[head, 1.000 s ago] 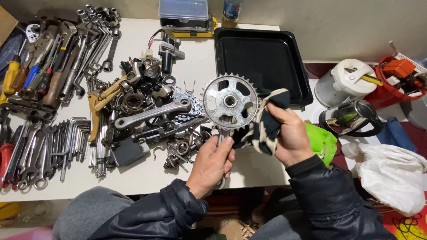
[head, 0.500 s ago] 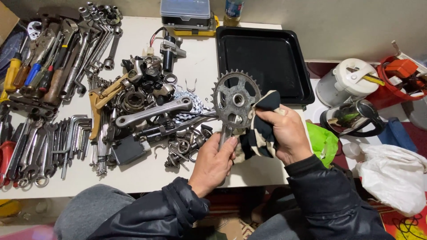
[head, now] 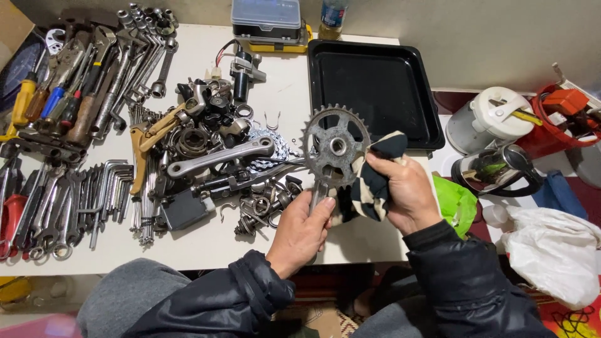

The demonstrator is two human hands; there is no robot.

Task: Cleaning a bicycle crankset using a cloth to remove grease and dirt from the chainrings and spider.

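Observation:
A grey toothed bicycle chainring on its crank arm (head: 335,145) stands upright over the table's front edge. My left hand (head: 303,228) grips the crank arm below the ring. A black and cream striped rag (head: 375,178) is pressed against the ring's right side by my right hand (head: 404,191). The lower end of the crank arm is hidden inside my left fist.
A heap of bike parts with a silver crank arm (head: 216,156) lies left of the ring. Wrenches and hex keys (head: 75,188) cover the far left. A black baking tray (head: 372,91) sits behind. Kettles (head: 494,169) and a white bag (head: 551,244) stand right.
The chainring has shifted slightly right and turned more face-on between my hands. My right hand with the rag slid along the ring's right edge.

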